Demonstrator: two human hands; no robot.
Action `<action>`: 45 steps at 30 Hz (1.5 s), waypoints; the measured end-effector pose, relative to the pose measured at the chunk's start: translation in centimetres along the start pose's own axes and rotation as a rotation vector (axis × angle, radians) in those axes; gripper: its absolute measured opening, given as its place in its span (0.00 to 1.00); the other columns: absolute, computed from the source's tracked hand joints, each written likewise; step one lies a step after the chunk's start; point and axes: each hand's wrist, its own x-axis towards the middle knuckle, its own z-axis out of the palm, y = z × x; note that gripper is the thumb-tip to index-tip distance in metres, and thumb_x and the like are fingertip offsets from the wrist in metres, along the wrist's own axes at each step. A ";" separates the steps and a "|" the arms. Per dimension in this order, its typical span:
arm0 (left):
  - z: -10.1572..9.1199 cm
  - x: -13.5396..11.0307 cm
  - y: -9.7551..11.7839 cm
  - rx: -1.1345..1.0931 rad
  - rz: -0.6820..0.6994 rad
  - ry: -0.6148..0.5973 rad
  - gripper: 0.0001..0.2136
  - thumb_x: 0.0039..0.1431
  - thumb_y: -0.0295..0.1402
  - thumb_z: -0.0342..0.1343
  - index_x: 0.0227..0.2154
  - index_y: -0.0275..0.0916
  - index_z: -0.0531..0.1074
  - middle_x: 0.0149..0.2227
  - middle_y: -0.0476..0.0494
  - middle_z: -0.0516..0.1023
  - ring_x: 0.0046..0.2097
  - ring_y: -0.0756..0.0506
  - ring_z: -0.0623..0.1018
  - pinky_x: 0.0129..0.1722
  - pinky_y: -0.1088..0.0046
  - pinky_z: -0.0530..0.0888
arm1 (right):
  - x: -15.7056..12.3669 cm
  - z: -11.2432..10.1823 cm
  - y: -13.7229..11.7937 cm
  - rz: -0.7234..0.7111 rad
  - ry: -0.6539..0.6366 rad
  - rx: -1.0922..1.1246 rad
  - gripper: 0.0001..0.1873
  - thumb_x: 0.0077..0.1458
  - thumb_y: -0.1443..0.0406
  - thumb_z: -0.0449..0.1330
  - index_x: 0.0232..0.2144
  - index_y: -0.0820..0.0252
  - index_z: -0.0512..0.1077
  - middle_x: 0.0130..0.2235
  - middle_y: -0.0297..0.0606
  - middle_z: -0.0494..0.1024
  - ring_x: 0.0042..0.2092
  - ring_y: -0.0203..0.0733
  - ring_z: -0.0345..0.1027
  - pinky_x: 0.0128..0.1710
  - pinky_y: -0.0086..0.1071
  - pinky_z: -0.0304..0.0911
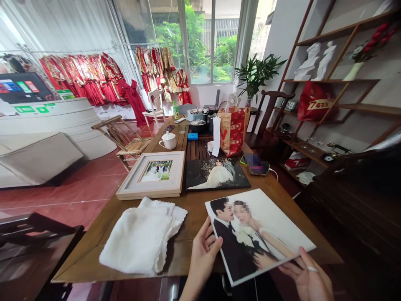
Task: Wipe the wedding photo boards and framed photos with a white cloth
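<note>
A wedding portrait panel (258, 244) is held in both hands over the near right part of the wooden table (192, 217), its face turned upward and its lowest corner, at seven o'clock, reaching past the table's near edge. Whether its underside touches the wood cannot be told. The panel is flat, rectangular and frameless, with a narrow white edge showing along the left and bottom. Printed on it are two people close together against a plain, pale background: one at its nine o'clock side in a black suit over a white shirt, the other in white, with a soft, gathered white shape at the chest. Part of the print is pixelated. A printed hand lies against the dark suit near the bottom edge.

The left hand (205, 248) is clamped on the panel's edge at nine o'clock, thumb over the front. The right hand (310, 274) pinches the edge at four o'clock, thumb on the face and other fingers below; a ring (312, 269) sits on one finger.

From the panel, a folded white cloth (134, 238) lies at nine o'clock, a framed photograph (153, 171) at ten, a dark-backed wedding print (216, 177) at eleven, and a smartphone (257, 165) at twelve.
</note>
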 end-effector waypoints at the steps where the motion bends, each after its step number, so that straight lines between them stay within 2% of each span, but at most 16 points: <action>1: 0.0 0.0 0.0 0.000 0.001 0.001 0.41 0.42 0.40 0.71 0.61 0.39 0.63 0.55 0.28 0.74 0.42 0.43 0.81 0.45 0.67 0.76 | 0.5 -0.4 -0.5 -0.051 0.003 -0.020 0.37 0.32 0.56 0.74 0.45 0.65 0.71 0.31 0.40 0.82 0.24 0.48 0.75 0.20 0.38 0.72; 5: 0.0 0.0 -0.2 0.006 0.022 0.018 0.39 0.44 0.40 0.70 0.60 0.38 0.64 0.55 0.28 0.73 0.43 0.42 0.81 0.45 0.66 0.76 | 2.4 -1.1 -2.7 -0.178 0.047 -0.140 0.46 0.33 0.58 0.74 0.55 0.62 0.64 0.30 0.33 0.79 0.24 0.41 0.72 0.17 0.30 0.67; 7: 0.0 -0.1 -0.2 0.008 0.033 0.036 0.39 0.45 0.40 0.70 0.60 0.38 0.63 0.54 0.28 0.74 0.42 0.43 0.81 0.45 0.66 0.76 | 3.5 -1.3 -3.7 -0.235 0.065 -0.220 0.40 0.35 0.55 0.73 0.51 0.63 0.68 0.32 0.34 0.78 0.26 0.39 0.70 0.19 0.29 0.66; 10: 0.3 -0.3 -0.1 0.038 0.014 0.047 0.39 0.47 0.39 0.69 0.61 0.38 0.62 0.55 0.29 0.73 0.42 0.43 0.80 0.45 0.64 0.76 | 4.9 -1.6 -5.0 -0.278 -0.008 -0.461 0.27 0.41 0.50 0.67 0.37 0.66 0.74 0.30 0.37 0.78 0.24 0.38 0.66 0.20 0.31 0.64; 13: 0.7 -0.7 -0.2 0.083 0.047 0.063 0.38 0.49 0.39 0.67 0.62 0.37 0.59 0.54 0.30 0.74 0.43 0.43 0.80 0.46 0.64 0.76 | 5.9 -1.5 -6.2 -0.264 -0.105 -0.805 0.25 0.47 0.48 0.60 0.38 0.64 0.75 0.17 0.31 0.71 0.18 0.39 0.61 0.17 0.32 0.59; 15: 1.0 -0.9 -0.4 0.144 0.086 0.092 0.37 0.52 0.41 0.64 0.63 0.36 0.58 0.53 0.31 0.74 0.43 0.43 0.79 0.46 0.64 0.76 | 6.4 -1.2 -6.9 -0.280 -0.165 -0.978 0.25 0.50 0.46 0.56 0.37 0.61 0.75 0.12 0.28 0.66 0.14 0.40 0.58 0.16 0.32 0.55; 19: 1.7 -1.5 -0.9 0.330 0.146 0.153 0.31 0.59 0.41 0.57 0.63 0.37 0.58 0.52 0.34 0.76 0.48 0.41 0.78 0.49 0.62 0.76 | 7.6 -0.9 -7.6 -0.267 -0.258 -1.143 0.25 0.51 0.44 0.52 0.30 0.56 0.75 0.13 0.29 0.67 0.13 0.40 0.57 0.15 0.33 0.53; 22: 2.4 -1.8 -0.9 0.394 0.190 0.187 0.27 0.61 0.40 0.55 0.62 0.39 0.60 0.54 0.33 0.74 0.50 0.39 0.78 0.46 0.62 0.77 | 8.8 -1.2 -7.6 -0.271 -0.218 -1.226 0.23 0.48 0.45 0.52 0.27 0.54 0.74 0.14 0.33 0.70 0.17 0.44 0.64 0.19 0.34 0.58; 26: 2.7 -1.7 -1.0 0.470 0.243 0.212 0.25 0.61 0.39 0.54 0.60 0.40 0.61 0.54 0.34 0.74 0.50 0.40 0.78 0.44 0.65 0.78 | 9.4 -1.3 -7.4 -0.343 -0.166 -1.248 0.21 0.46 0.45 0.54 0.24 0.53 0.75 0.20 0.38 0.76 0.25 0.51 0.71 0.24 0.35 0.62; 32: 2.4 -1.5 -1.0 0.536 0.246 0.187 0.22 0.62 0.40 0.53 0.56 0.39 0.63 0.49 0.34 0.76 0.46 0.41 0.79 0.40 0.68 0.78 | 8.1 -0.7 -7.2 -0.424 -0.067 -1.231 0.21 0.46 0.46 0.52 0.22 0.53 0.74 0.24 0.41 0.79 0.30 0.52 0.70 0.26 0.35 0.60; 36: 2.4 -1.6 -1.1 0.534 0.240 0.191 0.21 0.62 0.40 0.53 0.55 0.39 0.64 0.50 0.35 0.76 0.46 0.41 0.79 0.39 0.68 0.78 | 8.0 -0.7 -7.0 -0.436 -0.073 -1.222 0.21 0.45 0.47 0.53 0.22 0.53 0.75 0.23 0.41 0.78 0.30 0.52 0.70 0.27 0.34 0.60; 39: 2.6 -1.6 -1.2 0.547 0.244 0.236 0.20 0.62 0.39 0.53 0.55 0.40 0.64 0.51 0.34 0.75 0.49 0.40 0.78 0.42 0.67 0.77 | 8.3 -0.8 -7.1 -0.440 -0.084 -1.196 0.20 0.45 0.47 0.54 0.24 0.54 0.76 0.24 0.40 0.79 0.31 0.52 0.71 0.27 0.34 0.60; 42: 2.8 -1.5 -1.0 0.514 0.225 0.244 0.23 0.60 0.38 0.56 0.56 0.41 0.62 0.51 0.35 0.75 0.49 0.40 0.78 0.41 0.67 0.77 | 8.6 -0.8 -7.6 -0.307 -0.146 -1.167 0.22 0.43 0.45 0.55 0.27 0.54 0.76 0.20 0.37 0.76 0.23 0.47 0.67 0.22 0.34 0.57; 45: 2.7 -1.7 -0.8 0.398 0.186 0.228 0.30 0.54 0.37 0.63 0.57 0.41 0.58 0.48 0.36 0.77 0.46 0.41 0.80 0.40 0.69 0.78 | 8.2 -0.9 -8.3 -0.089 -0.338 -1.040 0.26 0.40 0.43 0.59 0.33 0.57 0.76 0.19 0.34 0.74 0.18 0.41 0.60 0.15 0.32 0.49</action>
